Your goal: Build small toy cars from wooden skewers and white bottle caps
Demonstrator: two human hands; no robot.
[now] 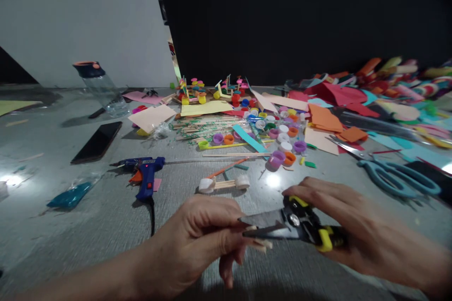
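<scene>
My left hand (201, 237) is closed, thumb and fingers pinching some short pale wooden sticks (261, 246) whose ends poke out to the right. In my right hand (356, 221) are black-and-yellow handled shears (294, 220), gripped by the handles. Their blades are parted and lie across the sticks close to my left fingertips; whether they touch the wood cannot be made out. Just beyond my hands, two white bottle caps (206, 185) are joined by thin sticks (225, 184) like wheels on an axle. My fingers hide most of the held sticks.
A blue hot glue gun (146, 174) with its red light lit lies left, near a phone (97, 142), a teal packet (70, 196) and a tilted-looking water bottle (102, 89). Coloured caps (277, 159), skewers (201, 129) and paper sheets spread behind. Blue-handled scissors (391, 176) lie right.
</scene>
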